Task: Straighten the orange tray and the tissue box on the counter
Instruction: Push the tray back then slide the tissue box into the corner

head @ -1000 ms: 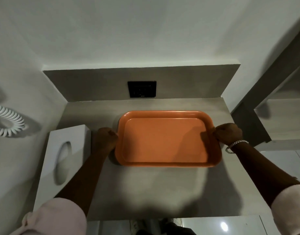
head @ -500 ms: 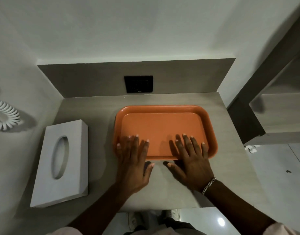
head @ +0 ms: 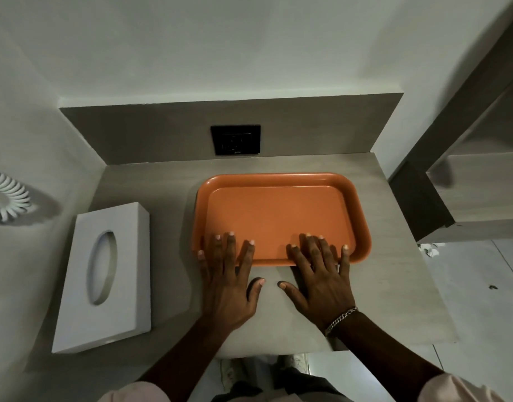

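Note:
The orange tray [head: 281,210] lies flat on the grey counter [head: 151,181], its long sides parallel to the back wall. My left hand [head: 229,282] rests palm down with spread fingers over the tray's near left rim. My right hand [head: 322,280], with a metal bracelet at the wrist, lies the same way over the near right rim. Both thumbs sit on the counter in front of the tray. The white tissue box [head: 107,277], with an oval opening on top, stands left of the tray, slightly turned and apart from both hands.
A black wall socket [head: 235,139] sits on the backsplash behind the tray. A white coiled cord [head: 6,198] hangs on the left wall. The counter's right edge drops to a tiled floor [head: 466,285], and a lower shelf [head: 475,187] stands at the right.
A second ago my hands gripped the tray's left and right ends. They let go and now lie flat over its near rim; since half a second ago they have hardly moved.

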### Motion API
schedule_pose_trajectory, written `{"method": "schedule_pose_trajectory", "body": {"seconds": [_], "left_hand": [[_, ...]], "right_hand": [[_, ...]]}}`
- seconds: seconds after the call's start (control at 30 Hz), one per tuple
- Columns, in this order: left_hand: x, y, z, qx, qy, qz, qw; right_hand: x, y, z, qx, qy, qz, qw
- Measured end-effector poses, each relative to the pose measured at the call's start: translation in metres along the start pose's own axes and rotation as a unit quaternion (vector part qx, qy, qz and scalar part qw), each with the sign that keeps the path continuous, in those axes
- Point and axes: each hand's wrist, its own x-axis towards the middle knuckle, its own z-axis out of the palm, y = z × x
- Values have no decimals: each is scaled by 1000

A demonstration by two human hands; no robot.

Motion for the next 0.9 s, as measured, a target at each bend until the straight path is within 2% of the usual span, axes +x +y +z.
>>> {"method": "schedule_pose_trajectory", "body": {"seconds": [0.9], "left_hand": [[74, -13, -2, 14, -15, -14, 1000]], "right_hand": [[82, 18, -7, -11, -16, -8, 1000]]}}
